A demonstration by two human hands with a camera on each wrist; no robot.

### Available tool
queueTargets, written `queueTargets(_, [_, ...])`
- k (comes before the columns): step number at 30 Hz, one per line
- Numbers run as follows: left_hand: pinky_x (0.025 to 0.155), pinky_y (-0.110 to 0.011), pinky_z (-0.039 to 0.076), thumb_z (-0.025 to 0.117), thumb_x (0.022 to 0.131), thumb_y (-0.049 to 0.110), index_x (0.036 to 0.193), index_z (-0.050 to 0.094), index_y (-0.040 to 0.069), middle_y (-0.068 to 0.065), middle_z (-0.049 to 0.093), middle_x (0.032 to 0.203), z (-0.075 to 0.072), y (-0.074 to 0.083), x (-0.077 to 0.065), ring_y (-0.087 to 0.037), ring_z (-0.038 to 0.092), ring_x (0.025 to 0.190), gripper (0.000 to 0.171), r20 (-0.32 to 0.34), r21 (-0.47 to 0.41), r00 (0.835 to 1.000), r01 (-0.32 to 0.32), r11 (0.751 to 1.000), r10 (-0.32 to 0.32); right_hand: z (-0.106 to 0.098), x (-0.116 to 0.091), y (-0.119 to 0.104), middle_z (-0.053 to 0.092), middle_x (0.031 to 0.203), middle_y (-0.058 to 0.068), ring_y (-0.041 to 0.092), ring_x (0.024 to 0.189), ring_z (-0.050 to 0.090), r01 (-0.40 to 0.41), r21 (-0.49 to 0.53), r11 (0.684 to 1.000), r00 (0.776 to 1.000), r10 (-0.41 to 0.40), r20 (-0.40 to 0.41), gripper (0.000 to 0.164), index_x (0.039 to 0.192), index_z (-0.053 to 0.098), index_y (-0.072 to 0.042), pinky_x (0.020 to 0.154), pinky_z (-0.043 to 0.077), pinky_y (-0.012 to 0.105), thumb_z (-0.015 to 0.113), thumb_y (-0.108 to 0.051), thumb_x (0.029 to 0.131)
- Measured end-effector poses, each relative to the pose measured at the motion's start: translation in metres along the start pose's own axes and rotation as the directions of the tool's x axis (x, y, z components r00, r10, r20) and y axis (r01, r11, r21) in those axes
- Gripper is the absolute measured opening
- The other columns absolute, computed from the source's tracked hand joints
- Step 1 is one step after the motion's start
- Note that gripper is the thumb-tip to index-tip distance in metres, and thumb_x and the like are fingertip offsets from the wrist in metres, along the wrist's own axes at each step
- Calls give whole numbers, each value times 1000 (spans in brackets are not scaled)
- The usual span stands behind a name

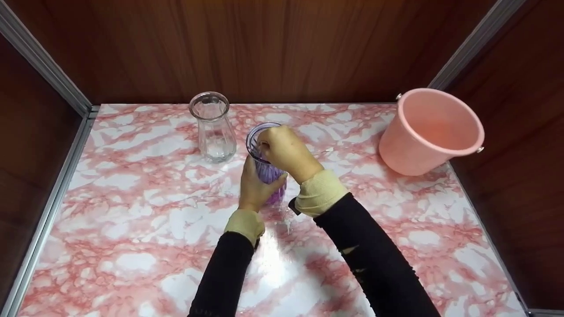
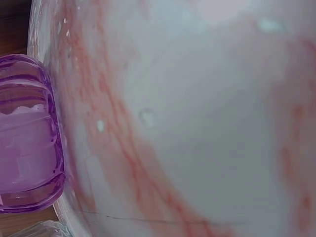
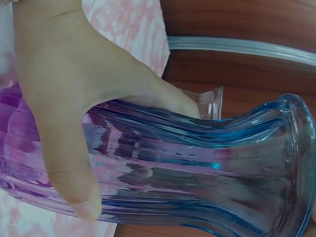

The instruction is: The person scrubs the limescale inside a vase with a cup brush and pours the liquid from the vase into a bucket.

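Observation:
A ribbed glass vase (image 1: 269, 174), purple at the base and bluish toward its flared rim, stands near the middle of the table. My left hand (image 1: 257, 187) grips its body, thumb and fingers spread around the sides; the right wrist view shows this hand (image 3: 69, 98) closely. Bent at the wrist, my right hand (image 1: 282, 145) reaches over the rim with curled fingers in the vase's mouth. Those fingertips are hidden, and I cannot tell whether they hold something. In the left wrist view the purple base (image 2: 29, 148) appears at the left edge.
Behind and left of the purple vase stands a clear glass vase (image 1: 216, 132). A pink bucket (image 1: 414, 152) is at the back right. Water drops (image 2: 147, 116) dot the red-and-white marbled tabletop (image 1: 145, 220). Brown wooden panels (image 1: 246, 53) enclose the back and sides.

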State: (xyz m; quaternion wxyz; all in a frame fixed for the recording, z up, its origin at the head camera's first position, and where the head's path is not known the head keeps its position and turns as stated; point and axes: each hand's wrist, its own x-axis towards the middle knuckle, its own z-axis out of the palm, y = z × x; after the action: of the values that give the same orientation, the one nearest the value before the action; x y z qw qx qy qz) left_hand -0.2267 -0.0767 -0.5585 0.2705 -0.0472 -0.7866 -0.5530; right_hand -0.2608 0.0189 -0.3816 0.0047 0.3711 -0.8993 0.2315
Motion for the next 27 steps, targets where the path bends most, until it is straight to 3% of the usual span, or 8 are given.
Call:
queueTargets(6, [110, -39, 44, 90, 72, 30, 145, 40, -3, -22, 56, 135, 0, -1, 1, -31, 57, 120, 94, 3, -10, 1000, 16, 1000, -16, -1, 2, 0, 70, 77, 14, 23, 69, 56, 6, -31, 1000, 999, -5, 43, 15, 78, 72, 3, 67, 53, 39, 59, 9, 83])
queueTargets(15, [108, -38, 45, 90, 73, 30, 145, 40, -1, -16, 57, 132, 0, 2, 1, -29, 58, 117, 93, 19, -37, 999, 52, 998, -51, -4, 2, 3, 62, 73, 9, 22, 70, 53, 15, 14, 1000, 997, -16, 73, 12, 78, 67, 1, 67, 51, 37, 60, 9, 83])
queueTargets(21, [112, -37, 42, 90, 73, 30, 147, 38, -2, -18, 54, 138, 0, 1, 2, -29, 56, 123, 96, 18, -18, 1000, 14, 1000, -14, -5, 3, 4, 51, 68, 1, 18, 66, 47, -14, 38, 999, 997, 11, 78, 18, 72, 59, -5, 63, 46, 33, 59, 8, 84])
queueTargets(27, [113, -37, 41, 90, 73, 31, 145, 39, -4, -20, 55, 137, 0, 0, 2, -31, 55, 123, 94, 6, 2, 1000, -12, 1000, 12, -3, 4, 3, 56, 67, 3, 18, 65, 50, 17, 12, 1000, 997, -18, 81, 16, 72, 65, -1, 64, 50, 36, 60, 8, 83])
